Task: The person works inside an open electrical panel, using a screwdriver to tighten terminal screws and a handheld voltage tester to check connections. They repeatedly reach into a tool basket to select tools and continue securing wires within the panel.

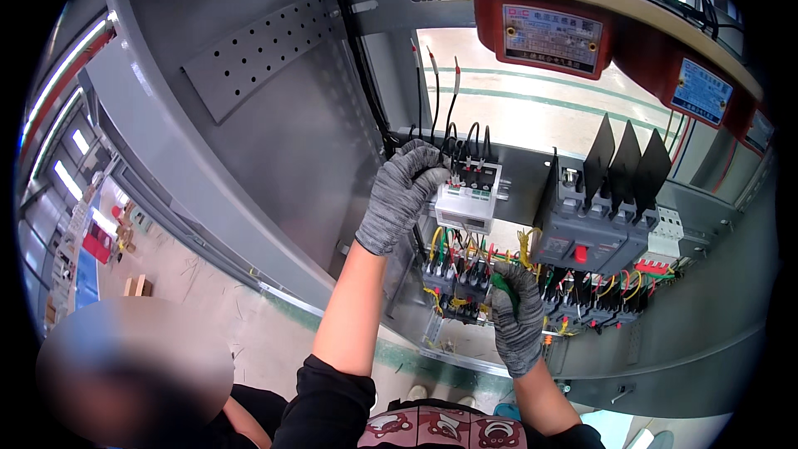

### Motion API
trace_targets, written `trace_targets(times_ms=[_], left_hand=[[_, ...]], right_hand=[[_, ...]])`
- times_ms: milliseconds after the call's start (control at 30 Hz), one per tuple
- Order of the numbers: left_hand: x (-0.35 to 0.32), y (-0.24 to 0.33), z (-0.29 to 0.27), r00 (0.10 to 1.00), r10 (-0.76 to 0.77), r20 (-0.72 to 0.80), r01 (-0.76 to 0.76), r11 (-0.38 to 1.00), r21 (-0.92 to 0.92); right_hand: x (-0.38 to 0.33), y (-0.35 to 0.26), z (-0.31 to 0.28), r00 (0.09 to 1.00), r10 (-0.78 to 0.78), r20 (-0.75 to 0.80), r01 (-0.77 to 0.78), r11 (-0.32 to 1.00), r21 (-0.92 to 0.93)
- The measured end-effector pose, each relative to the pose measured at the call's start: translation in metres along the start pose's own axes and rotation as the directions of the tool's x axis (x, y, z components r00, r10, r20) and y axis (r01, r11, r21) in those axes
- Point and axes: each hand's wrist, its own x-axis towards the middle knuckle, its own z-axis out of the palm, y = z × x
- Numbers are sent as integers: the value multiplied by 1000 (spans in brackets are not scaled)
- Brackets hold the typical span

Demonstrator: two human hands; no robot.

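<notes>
My gloved left hand is at the upper left corner of a white DIN-rail meter, its fingertips closed on a black wire by the top terminals. The fingers partly hide the wire's end. Three loose black wires with red and white tips stand up behind this hand. Lower down, my gloved right hand is wrapped around a green-handled tool, whose working end I cannot make out. Right beside it run bundled coloured wires below the meter and a row of black terminal blocks.
A large grey breaker with black divider plates and a small white breaker sit to the right. Red current transformers hang above. The grey cabinet wall rises at left. Another person is close at the lower left.
</notes>
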Motion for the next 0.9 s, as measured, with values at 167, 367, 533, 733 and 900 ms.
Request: trace_targets(times_ms=[167, 367, 533, 733, 900], left_hand=[[-1, 2, 2, 994, 108, -15, -105, 984, 147], [-1, 8, 4, 983, 183, -7, -168, 916, 365], [-6, -3, 0, 997, 64, -43, -63, 998, 19], [-3, -1, 3, 987, 142, -72, -133, 985, 106], [0, -11, 8, 965, 246, -86, -231, 961, 152]], right_hand=[[4, -2, 2, 1000, -24, -19, 24, 1000, -13], [5, 5, 2, 992, -120, -31, 115, 985, -125], [10, -12, 13, 994, -71, -86, 57, 987, -153], [26, -35, 39, 967, -256, -13, 198, 777, -597], [22, -30, 59, 971, -221, -88, 106, 734, -670]])
